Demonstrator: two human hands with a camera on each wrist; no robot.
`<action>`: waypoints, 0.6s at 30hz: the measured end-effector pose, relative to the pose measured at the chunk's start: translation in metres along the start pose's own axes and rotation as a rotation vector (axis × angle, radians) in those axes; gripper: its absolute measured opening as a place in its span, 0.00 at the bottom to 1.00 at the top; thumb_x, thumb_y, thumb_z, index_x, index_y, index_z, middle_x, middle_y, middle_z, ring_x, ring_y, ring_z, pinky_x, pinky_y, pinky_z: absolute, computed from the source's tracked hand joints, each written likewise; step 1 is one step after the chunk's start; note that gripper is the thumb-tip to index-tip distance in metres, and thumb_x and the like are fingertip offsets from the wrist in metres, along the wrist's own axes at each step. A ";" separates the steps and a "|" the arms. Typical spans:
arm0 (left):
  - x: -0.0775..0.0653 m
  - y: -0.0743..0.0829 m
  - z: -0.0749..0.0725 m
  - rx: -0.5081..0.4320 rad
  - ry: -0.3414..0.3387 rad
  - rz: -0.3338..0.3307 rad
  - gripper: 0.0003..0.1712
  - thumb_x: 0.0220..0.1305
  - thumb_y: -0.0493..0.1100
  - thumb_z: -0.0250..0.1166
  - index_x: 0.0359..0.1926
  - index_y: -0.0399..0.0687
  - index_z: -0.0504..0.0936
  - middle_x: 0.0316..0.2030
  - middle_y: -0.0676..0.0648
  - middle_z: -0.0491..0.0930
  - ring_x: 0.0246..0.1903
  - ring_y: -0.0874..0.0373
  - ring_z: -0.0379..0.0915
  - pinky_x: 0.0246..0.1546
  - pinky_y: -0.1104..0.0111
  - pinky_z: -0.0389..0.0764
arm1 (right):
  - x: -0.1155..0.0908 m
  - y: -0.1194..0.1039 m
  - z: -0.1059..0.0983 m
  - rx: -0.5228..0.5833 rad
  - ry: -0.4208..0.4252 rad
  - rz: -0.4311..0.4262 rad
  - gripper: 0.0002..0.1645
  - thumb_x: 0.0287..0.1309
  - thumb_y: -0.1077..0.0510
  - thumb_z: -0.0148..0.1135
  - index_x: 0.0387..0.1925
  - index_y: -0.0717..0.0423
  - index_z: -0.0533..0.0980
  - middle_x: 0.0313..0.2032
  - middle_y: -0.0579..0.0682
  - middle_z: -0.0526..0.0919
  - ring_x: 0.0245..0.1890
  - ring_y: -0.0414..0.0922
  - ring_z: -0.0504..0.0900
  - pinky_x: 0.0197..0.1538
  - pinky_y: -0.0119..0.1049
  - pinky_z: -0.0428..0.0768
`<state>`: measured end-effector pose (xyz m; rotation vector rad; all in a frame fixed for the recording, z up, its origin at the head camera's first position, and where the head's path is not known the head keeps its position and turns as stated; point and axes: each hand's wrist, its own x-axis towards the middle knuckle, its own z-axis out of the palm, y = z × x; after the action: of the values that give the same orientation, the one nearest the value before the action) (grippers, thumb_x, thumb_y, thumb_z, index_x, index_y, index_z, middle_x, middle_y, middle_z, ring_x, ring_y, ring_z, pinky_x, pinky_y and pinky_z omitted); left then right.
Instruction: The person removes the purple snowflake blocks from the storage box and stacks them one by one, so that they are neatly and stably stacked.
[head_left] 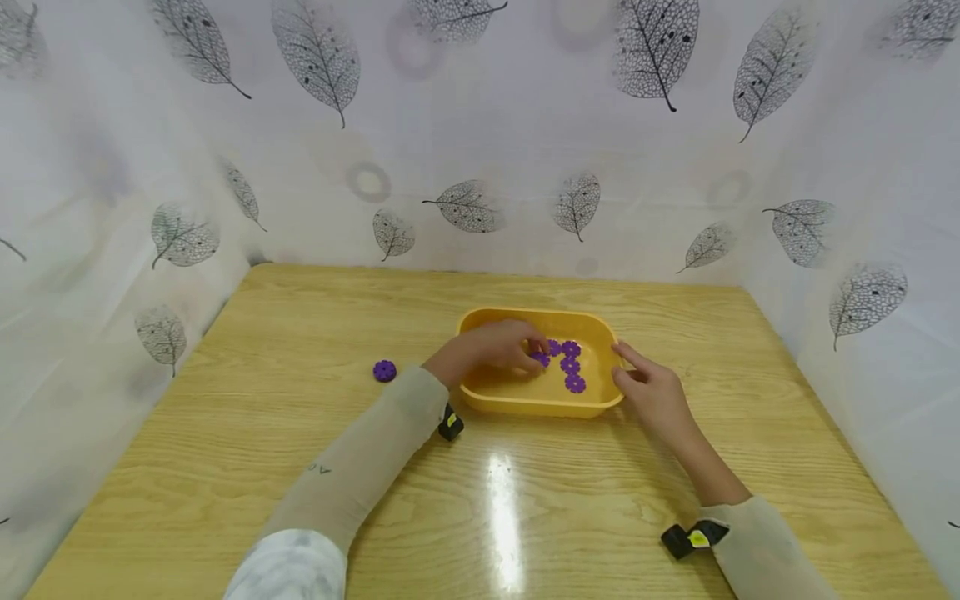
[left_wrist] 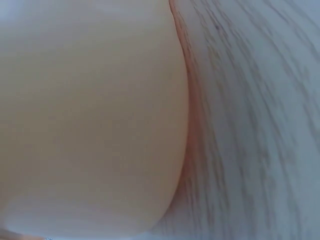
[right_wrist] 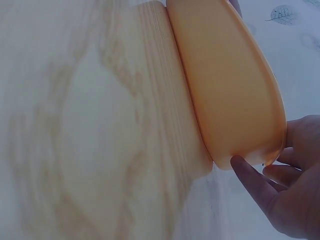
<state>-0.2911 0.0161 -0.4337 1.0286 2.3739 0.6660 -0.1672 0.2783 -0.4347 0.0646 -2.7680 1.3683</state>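
On the glossy wood-grain table (head_left: pixel 187 467), the right hand (head_left: pixel 655 398) grips a yellow oblong plastic tub (head_left: pixel 536 407), seemingly steadying it while the left hand (head_left: pixel 501 344) pinches a purple flower-shaped plastic piece (head_left: pixel 542 360).

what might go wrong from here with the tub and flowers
The left hand, close among the purple flowers, might knock them out of line. The tub could swivel if pushed, since the right hand holds only one end. The left sleeve may brush the purple piece outside.
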 end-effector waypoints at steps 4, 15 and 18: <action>-0.003 0.002 -0.002 -0.023 0.011 0.001 0.21 0.68 0.52 0.67 0.59 0.52 0.82 0.52 0.53 0.81 0.53 0.60 0.75 0.61 0.65 0.74 | 0.001 -0.001 0.000 0.000 0.001 -0.005 0.29 0.72 0.53 0.58 0.71 0.51 0.69 0.71 0.51 0.70 0.39 0.28 0.80 0.36 0.26 0.81; -0.007 0.003 -0.011 -0.095 0.106 0.075 0.21 0.69 0.50 0.65 0.61 0.54 0.81 0.55 0.54 0.80 0.55 0.57 0.75 0.60 0.67 0.73 | -0.002 -0.002 -0.001 0.018 -0.005 0.007 0.29 0.72 0.52 0.58 0.71 0.50 0.69 0.72 0.50 0.69 0.40 0.30 0.80 0.34 0.28 0.81; -0.012 0.005 -0.019 -0.092 0.165 0.110 0.19 0.69 0.51 0.65 0.59 0.56 0.82 0.53 0.55 0.80 0.53 0.56 0.75 0.57 0.66 0.75 | -0.002 -0.001 -0.001 0.026 -0.010 0.014 0.29 0.72 0.52 0.58 0.71 0.50 0.69 0.72 0.50 0.68 0.40 0.31 0.80 0.35 0.27 0.81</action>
<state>-0.2922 0.0052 -0.4137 1.1089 2.4128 0.9238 -0.1652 0.2780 -0.4334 0.0532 -2.7636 1.4118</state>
